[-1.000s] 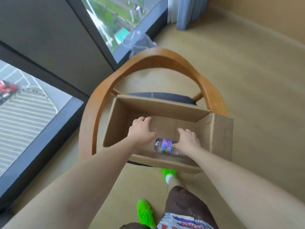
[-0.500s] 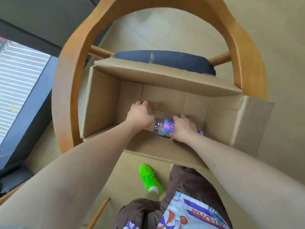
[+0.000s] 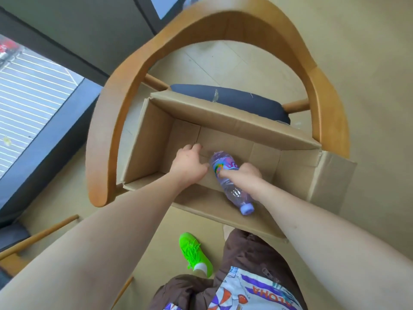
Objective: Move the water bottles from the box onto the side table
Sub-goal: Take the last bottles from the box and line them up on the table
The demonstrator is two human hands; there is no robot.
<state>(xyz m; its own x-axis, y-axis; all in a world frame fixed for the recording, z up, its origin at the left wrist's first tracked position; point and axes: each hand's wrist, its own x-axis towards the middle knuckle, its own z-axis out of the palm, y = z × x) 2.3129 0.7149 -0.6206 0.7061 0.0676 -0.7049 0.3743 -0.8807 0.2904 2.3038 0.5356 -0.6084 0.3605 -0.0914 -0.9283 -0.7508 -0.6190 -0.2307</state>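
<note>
1. Water bottle [image 3: 225,175] sits centre frame, inside the box [image 3: 234,120]. It's tilted, base toward the far wall, lilac cap pointing at the near wall and at me. Looks like the only bottle in there.
2. My right hand [image 3: 242,176] is wrapped around its middle, over the coloured label. Mid-body grip so it balances and the thin plastic doesn't fold at the neck.
3. My left hand [image 3: 190,162] is just left of the bottle, knuckles up, fingers curled down toward the box floor. Can't tell if it's gripping anything or just bracing; fingertips are hidden. Best guess: steadying the box while the right lifts.
4. Box is open-topped, flaps splayed outward, so there's a straight path up. It rests on the dark cushion [image 3: 234,101] of a wooden armchair [image 3: 223,25], which puts it at reach height.
5. Side table isn't in frame. I'll need to turn to find it once the bottle clears the near wall.
6. Lower frame: green shoe [image 3: 196,253] on the floor [image 3: 368,52]. Window [image 3: 33,97] at left edge.
</note>
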